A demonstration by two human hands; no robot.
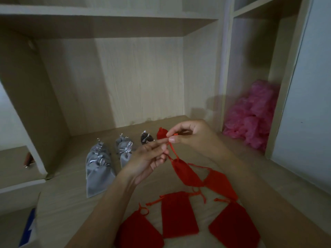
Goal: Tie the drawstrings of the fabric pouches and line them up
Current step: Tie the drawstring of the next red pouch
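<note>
Just above the tabletop [68, 190], both hands meet over a red drawstring [173, 149]. The right hand [189, 133] pinches the cord's upper end between thumb and forefinger, a tight, narrow grip. The left hand [152, 156] sits just below and beside it, palm up, with its forefinger stretched toward the right thumb and its other fingers curled in on the same cord. The cord runs down from the fingers to the gathered mouth of a red pouch [186, 174], which hangs tilted under the hands. I cannot tell whether its lower end touches the wood.

Its lower corner meets a second red pouch [221, 185] lying just to its right, loose cords trailing between them. Nearer the person, three flat red pouches [179, 213] lie side by side with their strings slack and their mouths not drawn in.

Along the back of the tabletop stands a row of cinched pouches: a large grey pouch [99, 170] at the left, a smaller grey one [125, 151] next, then a dark pouch [146, 137], then a small tied red pouch [162, 133] partly hidden behind the right hand's fingers. The grey ones show silver cords knotted at the neck.

A heap of crumpled pink material [254, 113] fills the low compartment to the right. A blue-edged object [29, 228] shows at the bottom left corner.
</note>
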